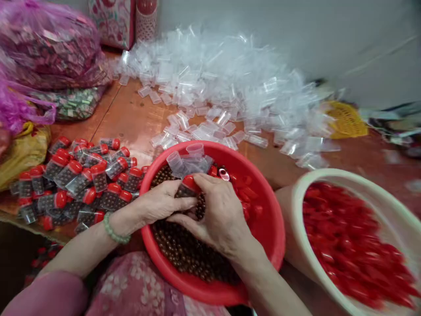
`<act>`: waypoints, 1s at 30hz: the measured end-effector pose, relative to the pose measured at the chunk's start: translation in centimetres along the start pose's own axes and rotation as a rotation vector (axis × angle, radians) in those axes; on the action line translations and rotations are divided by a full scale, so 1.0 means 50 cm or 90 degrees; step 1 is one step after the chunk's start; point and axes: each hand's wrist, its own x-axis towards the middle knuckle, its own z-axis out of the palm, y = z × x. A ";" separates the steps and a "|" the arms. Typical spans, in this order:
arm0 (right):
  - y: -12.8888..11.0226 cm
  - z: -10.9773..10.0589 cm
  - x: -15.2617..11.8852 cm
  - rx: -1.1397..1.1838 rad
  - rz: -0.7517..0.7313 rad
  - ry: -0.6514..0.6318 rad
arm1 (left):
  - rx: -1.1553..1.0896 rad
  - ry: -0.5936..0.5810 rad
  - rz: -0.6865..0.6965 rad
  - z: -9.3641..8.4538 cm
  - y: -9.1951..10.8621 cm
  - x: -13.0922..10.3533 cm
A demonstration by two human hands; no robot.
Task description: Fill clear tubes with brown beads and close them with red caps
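Note:
Over a red basin (278, 237), my left hand (164, 202) is closed around a small clear bottle with a red cap (190, 183). Fingers of my right hand (220, 210) press on that cap from the right, the thumb stretched low toward the left hand. Dark brown beads (187, 250) fill much of the basin, and some show between the hands. Just beyond the hands, empty clear bottles (189, 162) lie on the beads. Loose red caps (248, 193) lie at the basin's right side. The lower part of the held bottle is partly hidden by fingers.
Left of the basin lies a heap of filled, red-capped bottles (88, 175). A large pile of clear empty bottles (223, 83) spreads along the wall. At right stands a cream tub (299, 206) of red caps. Pink plastic bags (49, 48) and a yellow basket (347, 120) sit farther back.

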 end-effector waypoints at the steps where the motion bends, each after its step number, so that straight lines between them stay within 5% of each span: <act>1: -0.001 0.004 0.000 -0.005 0.007 0.008 | -0.010 -0.004 0.010 0.000 -0.001 0.002; 18: -0.011 0.006 -0.004 0.044 -0.017 0.081 | -0.088 -0.095 -0.001 -0.005 -0.011 -0.004; 23: -0.008 0.005 -0.010 0.091 0.011 0.060 | -0.173 0.058 -0.036 0.024 -0.022 0.010; 30: -0.001 -0.001 -0.013 0.088 0.015 0.101 | -0.197 0.229 0.041 0.081 -0.006 0.028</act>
